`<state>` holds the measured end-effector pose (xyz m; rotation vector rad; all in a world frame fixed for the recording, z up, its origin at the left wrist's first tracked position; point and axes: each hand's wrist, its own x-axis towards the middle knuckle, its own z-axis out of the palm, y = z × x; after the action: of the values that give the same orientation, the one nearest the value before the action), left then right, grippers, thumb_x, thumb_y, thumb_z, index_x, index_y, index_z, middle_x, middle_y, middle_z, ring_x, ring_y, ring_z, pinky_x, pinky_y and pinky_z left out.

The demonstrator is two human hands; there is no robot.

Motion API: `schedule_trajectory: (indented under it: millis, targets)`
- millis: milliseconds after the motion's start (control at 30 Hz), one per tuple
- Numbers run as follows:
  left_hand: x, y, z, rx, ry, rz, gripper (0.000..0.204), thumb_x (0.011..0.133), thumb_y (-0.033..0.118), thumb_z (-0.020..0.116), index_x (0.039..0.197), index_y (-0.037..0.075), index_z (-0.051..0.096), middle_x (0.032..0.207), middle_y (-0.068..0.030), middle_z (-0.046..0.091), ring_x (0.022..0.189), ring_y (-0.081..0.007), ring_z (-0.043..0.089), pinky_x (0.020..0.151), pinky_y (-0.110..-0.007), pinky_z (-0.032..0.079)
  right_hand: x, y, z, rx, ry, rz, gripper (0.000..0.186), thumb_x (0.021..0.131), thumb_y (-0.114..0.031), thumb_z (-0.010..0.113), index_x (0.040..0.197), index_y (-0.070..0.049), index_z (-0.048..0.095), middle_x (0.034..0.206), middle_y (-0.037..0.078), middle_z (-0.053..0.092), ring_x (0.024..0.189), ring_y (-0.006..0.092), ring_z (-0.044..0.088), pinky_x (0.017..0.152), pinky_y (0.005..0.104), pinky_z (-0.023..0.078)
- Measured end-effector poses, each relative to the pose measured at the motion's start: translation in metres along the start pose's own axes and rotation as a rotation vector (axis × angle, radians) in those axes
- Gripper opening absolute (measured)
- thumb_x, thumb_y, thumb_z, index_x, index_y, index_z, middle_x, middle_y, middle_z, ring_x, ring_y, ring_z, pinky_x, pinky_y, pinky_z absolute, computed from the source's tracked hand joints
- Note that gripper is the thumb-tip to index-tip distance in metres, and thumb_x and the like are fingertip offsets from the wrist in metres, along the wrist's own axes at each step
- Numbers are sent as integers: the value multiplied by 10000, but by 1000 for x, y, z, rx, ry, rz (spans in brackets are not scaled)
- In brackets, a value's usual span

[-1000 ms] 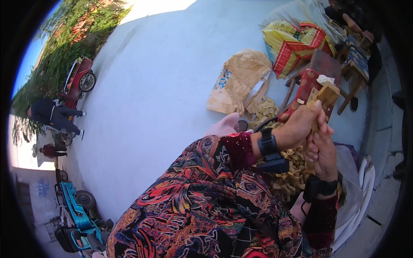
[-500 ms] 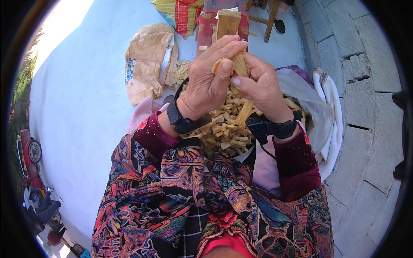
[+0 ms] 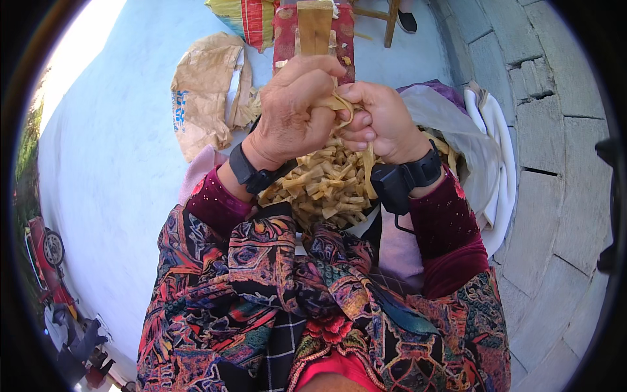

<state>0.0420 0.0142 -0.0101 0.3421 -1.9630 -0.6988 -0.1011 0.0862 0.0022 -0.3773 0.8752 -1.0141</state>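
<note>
A pale yellow strip (image 3: 341, 104) is pinched between both hands at centre frame, directly above the heap of cut strips (image 3: 323, 186) in the lap. The left hand (image 3: 294, 108) is clenched over its upper end; the right hand (image 3: 382, 121) grasps it from the right, knuckles touching the left. A crumpled paper sack (image 3: 206, 85) lies far left, and a wooden block (image 3: 315, 26) stands beyond the hands.

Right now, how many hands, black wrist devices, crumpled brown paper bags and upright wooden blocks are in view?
Bare hands: 2, left hand and right hand, both gripping a pale yellow strip
Black wrist devices: 2
Crumpled brown paper bag: 1
Upright wooden block: 1
Total: 6
</note>
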Motion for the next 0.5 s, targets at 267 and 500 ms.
schedule_trajectory:
  millis: [267, 500]
  targets:
    - [0, 3, 0, -314, -73, -751, 90, 743, 66, 501, 720, 1, 557, 608, -56, 556, 588, -75, 517, 527, -254, 431, -5, -10, 1, -709, 105, -467, 150, 786, -147, 628, 854, -30, 563, 589, -55, 473, 522, 5, 384, 445, 176, 278]
    - [11, 1, -18, -547, -373, -972, 102, 731, 42, 472, 773, 17, 561, 719, -8, 574, 622, -57, 506, 570, -194, 388, -9, -15, -11, -509, -107, -338, 184, 780, -115, 639, 906, 4, 576, 617, -51, 505, 506, 2, 392, 432, 180, 301]
